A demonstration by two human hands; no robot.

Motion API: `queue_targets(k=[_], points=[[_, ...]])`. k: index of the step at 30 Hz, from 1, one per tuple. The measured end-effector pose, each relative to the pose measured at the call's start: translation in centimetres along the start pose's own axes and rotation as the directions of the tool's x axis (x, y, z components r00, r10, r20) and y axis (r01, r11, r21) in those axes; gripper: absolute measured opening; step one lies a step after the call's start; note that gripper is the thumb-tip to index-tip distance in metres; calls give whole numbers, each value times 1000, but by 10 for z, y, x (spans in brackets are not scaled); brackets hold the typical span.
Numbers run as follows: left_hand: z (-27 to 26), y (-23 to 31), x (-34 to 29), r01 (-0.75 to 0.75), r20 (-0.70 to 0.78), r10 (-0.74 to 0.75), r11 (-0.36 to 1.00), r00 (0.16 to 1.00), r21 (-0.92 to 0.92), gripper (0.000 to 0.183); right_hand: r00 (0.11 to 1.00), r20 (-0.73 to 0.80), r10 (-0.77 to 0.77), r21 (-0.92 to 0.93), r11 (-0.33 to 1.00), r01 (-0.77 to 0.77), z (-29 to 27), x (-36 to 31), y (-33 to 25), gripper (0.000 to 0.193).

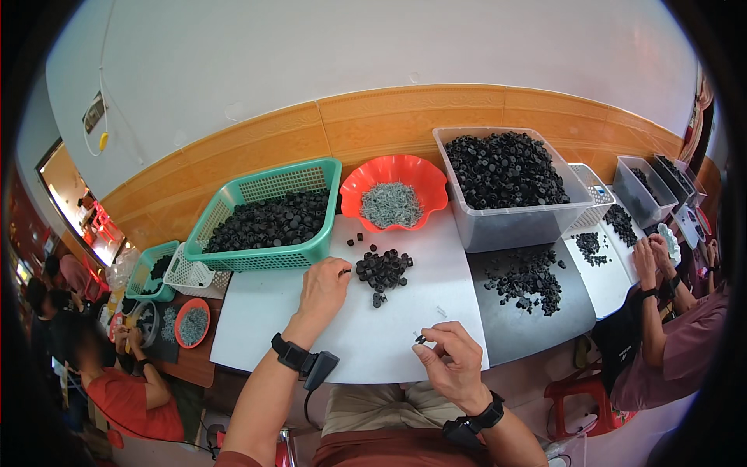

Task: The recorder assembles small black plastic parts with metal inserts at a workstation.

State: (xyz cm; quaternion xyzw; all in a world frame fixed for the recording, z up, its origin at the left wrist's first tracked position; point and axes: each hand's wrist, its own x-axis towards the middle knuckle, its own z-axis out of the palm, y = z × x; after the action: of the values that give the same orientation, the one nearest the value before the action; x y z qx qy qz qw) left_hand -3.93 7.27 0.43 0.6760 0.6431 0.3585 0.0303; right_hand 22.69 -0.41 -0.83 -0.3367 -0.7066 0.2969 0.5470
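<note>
**A piece at each hand's fingertips, full containers standing behind**

At the white table's (268,319) back left corner, a green perforated plastic basket (272,259) is holding a mass of black plastic caps (272,222). Near the middle, the left hand (322,286) is pinching what seems a small dark plastic piece (345,272). Just to its right, a loose heap of small black parts (384,269) is lying in front of a red scalloped plastic bowl (394,166) of silver metal screws (391,205). Toward the front right corner, the right hand (455,364) is gripping a small black plastic component (421,339) between thumb and finger. By the back right corner, a clear rectangular plastic bin (517,227) is brimming with black pieces (506,167); before it, a scattered black pile (535,286) is lying on a dark grey tabletop (572,311). Plenty is apparently awaiting handling; which pile is holding finished pieces cannot be told. No brand, label or writing is showing legibly.
</note>
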Motion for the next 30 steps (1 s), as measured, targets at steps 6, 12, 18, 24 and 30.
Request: queue_targets(k=[6,12,18,24,30], points=[[-8,4,-4,148,57,-150,989,987,29,15,1000,-9,-13,-10,1000,13,1,0,0,24],[-17,9,-18,156,78,-144,972,987,-176,20,1000,-14,-18,-1,1000,18,1,0,0,24],[-26,8,-37,203,210,-116,864,971,-461,23,999,-21,-28,-17,999,28,0,0,-1,25],[-30,23,-49,525,456,-267,521,849,-673,28,1000,-15,20,22,1000,-19,1,-2,4,25],[-28,35,-61,604,563,-223,226,796,-764,20,1000,17,-20,32,999,19,1,-3,4,23]])
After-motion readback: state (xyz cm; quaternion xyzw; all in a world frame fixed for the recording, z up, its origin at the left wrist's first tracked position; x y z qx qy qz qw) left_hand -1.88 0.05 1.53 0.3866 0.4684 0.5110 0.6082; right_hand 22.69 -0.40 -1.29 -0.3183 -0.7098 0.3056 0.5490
